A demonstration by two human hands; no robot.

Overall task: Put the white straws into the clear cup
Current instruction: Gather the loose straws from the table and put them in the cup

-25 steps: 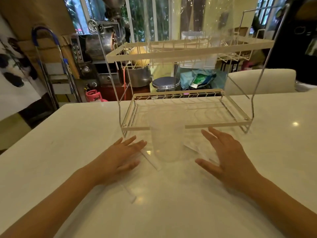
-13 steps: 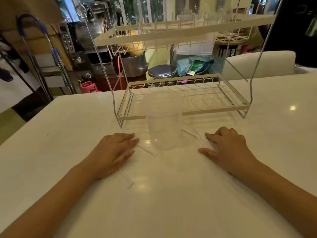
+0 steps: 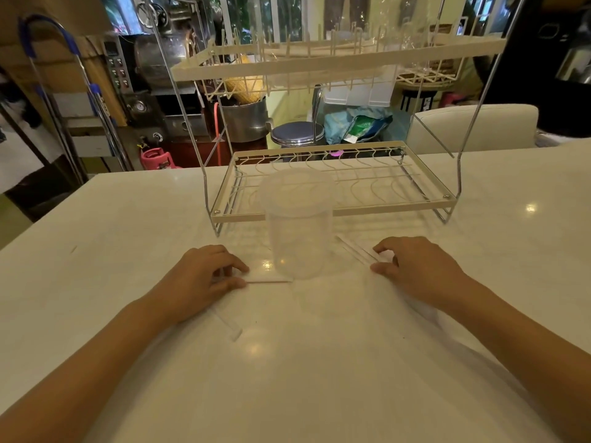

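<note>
Item: white straws, thin plastic tubes lying flat on a glossy white table [image 3: 319, 362]. One straw [image 3: 268, 279] lies just left of the cup's base, its near end between the curled fingers of the left hand [image 3: 201, 279], which is pinching down on it; whether it is lifted yet cannot be told. A pair of straws [image 3: 356, 252] lies side by side just right of the cup, their near ends under the fingertips of the right hand [image 3: 419, 270], half closed around them. A further straw [image 3: 228, 324] lies loose by the left wrist. Receptacle: clear cup [image 3: 299, 225], upright, translucent, straight-walled, no straws visible inside, standing in front of a cream wire dish rack [image 3: 335, 212]. Handling, judged: straws very light, slightly flexible, easily crushed or rolled, hard to lift off a slick surface; best pinched near one end and tipped upright. Cup light, likely to topple if knocked.
</note>
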